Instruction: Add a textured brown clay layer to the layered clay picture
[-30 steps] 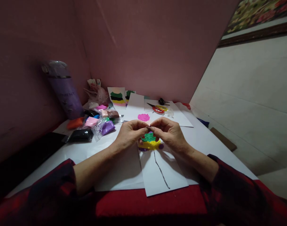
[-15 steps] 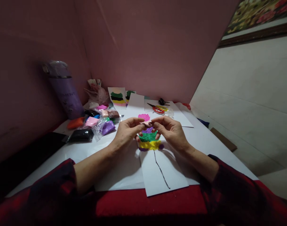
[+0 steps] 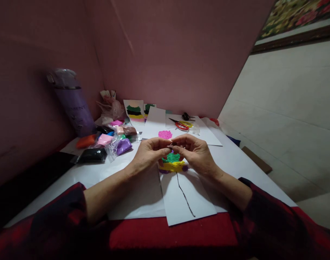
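Note:
Both hands meet over a white sheet [image 3: 201, 200] in the centre. My left hand [image 3: 146, 154] and my right hand [image 3: 197, 154] pinch a small piece of pinkish-brown clay [image 3: 170, 146] between thumbs and fingertips, which cover most of it. Beneath and beyond them, coloured clay lies pressed on the sheet: a pink patch [image 3: 165, 134] at the top, a green band [image 3: 172, 157], a yellow band [image 3: 170, 166] and some purple. A black line [image 3: 185, 195] runs down the lower part of the sheet.
Clay packets, among them black [image 3: 94, 155], purple [image 3: 124, 146] and orange [image 3: 85, 141], lie at left. Behind them stands a purple bottle [image 3: 75, 106]. Red-handled scissors [image 3: 182, 126] lie at the back. Clay-covered cards [image 3: 134, 112] lean near the pink wall [image 3: 165, 54].
My hands have come closer together, fingertips now nearly meeting. The clay piece, stretched between them before, is now mostly hidden by my fingers.

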`<state>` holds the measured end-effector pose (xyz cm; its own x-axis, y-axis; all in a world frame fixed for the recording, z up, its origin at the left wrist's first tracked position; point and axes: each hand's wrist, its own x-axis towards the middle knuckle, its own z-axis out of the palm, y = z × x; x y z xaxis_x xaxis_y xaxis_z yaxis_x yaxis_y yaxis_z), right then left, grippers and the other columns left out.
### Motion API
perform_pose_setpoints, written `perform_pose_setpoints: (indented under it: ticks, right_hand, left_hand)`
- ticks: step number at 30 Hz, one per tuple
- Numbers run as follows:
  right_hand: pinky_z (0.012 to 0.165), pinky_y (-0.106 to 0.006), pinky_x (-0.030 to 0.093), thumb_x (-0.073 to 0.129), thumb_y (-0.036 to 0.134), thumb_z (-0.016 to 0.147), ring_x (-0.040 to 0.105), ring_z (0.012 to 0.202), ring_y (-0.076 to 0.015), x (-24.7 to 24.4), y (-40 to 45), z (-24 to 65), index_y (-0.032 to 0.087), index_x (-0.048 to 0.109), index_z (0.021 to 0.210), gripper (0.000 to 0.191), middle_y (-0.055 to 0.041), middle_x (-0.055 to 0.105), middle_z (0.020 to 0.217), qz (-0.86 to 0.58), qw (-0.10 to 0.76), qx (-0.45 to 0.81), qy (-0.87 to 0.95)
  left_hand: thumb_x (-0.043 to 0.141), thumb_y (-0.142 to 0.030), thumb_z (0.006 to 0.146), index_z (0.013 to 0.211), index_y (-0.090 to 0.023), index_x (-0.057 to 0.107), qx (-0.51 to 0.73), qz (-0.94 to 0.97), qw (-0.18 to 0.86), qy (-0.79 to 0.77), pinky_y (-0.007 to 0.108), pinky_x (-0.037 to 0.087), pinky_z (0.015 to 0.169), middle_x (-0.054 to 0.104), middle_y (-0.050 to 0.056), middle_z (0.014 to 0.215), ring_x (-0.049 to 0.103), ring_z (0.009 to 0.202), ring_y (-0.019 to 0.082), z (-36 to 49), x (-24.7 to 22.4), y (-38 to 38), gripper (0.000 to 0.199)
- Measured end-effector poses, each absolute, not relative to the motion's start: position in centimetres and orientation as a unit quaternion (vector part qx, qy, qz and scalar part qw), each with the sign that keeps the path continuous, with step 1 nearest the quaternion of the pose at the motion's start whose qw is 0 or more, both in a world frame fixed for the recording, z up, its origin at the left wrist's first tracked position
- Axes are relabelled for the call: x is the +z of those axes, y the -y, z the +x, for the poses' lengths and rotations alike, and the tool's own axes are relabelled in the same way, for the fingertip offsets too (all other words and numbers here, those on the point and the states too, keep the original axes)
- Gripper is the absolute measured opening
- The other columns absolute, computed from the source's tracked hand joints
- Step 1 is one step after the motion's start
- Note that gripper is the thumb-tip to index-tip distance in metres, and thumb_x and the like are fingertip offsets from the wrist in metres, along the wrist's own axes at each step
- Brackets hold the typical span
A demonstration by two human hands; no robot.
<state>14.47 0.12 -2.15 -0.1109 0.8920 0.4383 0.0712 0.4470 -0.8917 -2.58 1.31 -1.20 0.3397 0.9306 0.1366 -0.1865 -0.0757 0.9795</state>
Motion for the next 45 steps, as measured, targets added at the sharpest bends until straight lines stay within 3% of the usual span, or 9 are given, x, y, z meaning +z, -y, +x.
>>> perform_pose_setpoints:
  ticks: [4, 10, 20, 26, 32, 37, 41, 45]
  right_hand:
    - [0.051, -0.024, 0.050, 0.075, 0.025, 0.076, 0.062, 0.064, -0.0128, -2.25, 0.01, 14.45, 0.019, 0.065, 0.091, 0.020, -0.0005, 0.069, 0.076, -0.367, 0.546, 0.392, 0.643]
    - [0.054, -0.026, 0.050, 0.075, 0.023, 0.075, 0.063, 0.076, -0.0156, -2.52, -0.33, 14.80, 0.020, 0.068, 0.094, 0.020, -0.0046, 0.067, 0.090, -0.393, 0.543, 0.299, 0.680]
    - [0.049, -0.025, 0.050, 0.073, 0.030, 0.080, 0.060, 0.062, -0.0127, -2.11, -0.08, 14.69, 0.016, 0.068, 0.084, 0.015, -0.0026, 0.067, 0.075, -0.390, 0.541, 0.331, 0.668]
    - [0.048, -0.022, 0.051, 0.074, 0.027, 0.078, 0.060, 0.059, -0.0108, -1.93, -0.02, 14.56, 0.016, 0.071, 0.083, 0.012, -0.0014, 0.067, 0.073, -0.343, 0.549, 0.381, 0.661]
    - [0.047, -0.022, 0.050, 0.072, 0.029, 0.081, 0.059, 0.054, -0.0102, -2.01, -0.07, 14.62, 0.017, 0.069, 0.082, 0.012, 0.0018, 0.063, 0.063, -0.340, 0.546, 0.384, 0.663]
    - [0.048, -0.023, 0.048, 0.074, 0.027, 0.079, 0.062, 0.066, -0.0127, -2.13, 0.05, 14.71, 0.018, 0.070, 0.091, 0.016, -0.0022, 0.067, 0.078, -0.371, 0.553, 0.307, 0.680]
    - [0.057, -0.027, 0.051, 0.076, 0.022, 0.075, 0.065, 0.070, -0.0148, -2.24, 0.11, 14.57, 0.019, 0.068, 0.092, 0.019, -0.0019, 0.070, 0.079, -0.359, 0.540, 0.327, 0.687]
    - [0.062, -0.029, 0.053, 0.073, 0.026, 0.079, 0.066, 0.071, -0.0153, -2.25, 0.12, 14.58, 0.020, 0.067, 0.090, 0.014, -0.0021, 0.071, 0.079, -0.366, 0.536, 0.345, 0.678]
  left_hand:
    - [0.083, -0.031, 0.065, 0.085, -0.010, 0.072, 0.465, 0.547, 0.610, -0.335, 0.018, 0.045, 0.045, 0.067, 0.003, 0.070, 0.056, 0.054, 0.008, -2.49, -1.26, -1.13, 0.031]
    - [0.083, -0.031, 0.067, 0.078, -0.012, 0.068, 0.489, 0.509, 0.612, -0.356, 0.017, 0.045, 0.045, 0.064, 0.001, 0.065, 0.054, 0.051, 0.007, -2.40, -1.59, -1.25, 0.026]
    - [0.082, -0.028, 0.067, 0.083, -0.010, 0.070, 0.493, 0.548, 0.603, -0.304, 0.021, 0.050, 0.046, 0.067, 0.002, 0.068, 0.059, 0.053, 0.010, -2.65, -1.75, -1.57, 0.027]
    - [0.082, -0.030, 0.066, 0.097, -0.011, 0.070, 0.461, 0.568, 0.608, -0.309, 0.023, 0.049, 0.043, 0.070, 0.003, 0.071, 0.059, 0.052, 0.012, -2.69, -1.65, -1.56, 0.038]
    - [0.083, -0.033, 0.065, 0.082, -0.011, 0.071, 0.450, 0.577, 0.602, -0.320, 0.019, 0.046, 0.046, 0.068, 0.002, 0.069, 0.057, 0.052, 0.009, -2.64, -1.65, -1.57, 0.030]
    - [0.084, -0.034, 0.064, 0.077, -0.012, 0.070, 0.479, 0.551, 0.599, -0.329, 0.019, 0.044, 0.044, 0.064, 0.000, 0.063, 0.054, 0.049, 0.008, -2.53, -1.60, -1.47, 0.030]
    - [0.085, -0.037, 0.064, 0.077, -0.011, 0.070, 0.472, 0.534, 0.621, -0.325, 0.020, 0.046, 0.044, 0.063, 0.000, 0.063, 0.055, 0.050, 0.008, -2.42, -1.65, -1.32, 0.033]
    - [0.079, -0.046, 0.070, 0.080, -0.010, 0.072, 0.462, 0.539, 0.629, -0.317, 0.020, 0.046, 0.045, 0.066, 0.004, 0.070, 0.057, 0.054, 0.009, -2.50, -1.71, -1.32, 0.039]
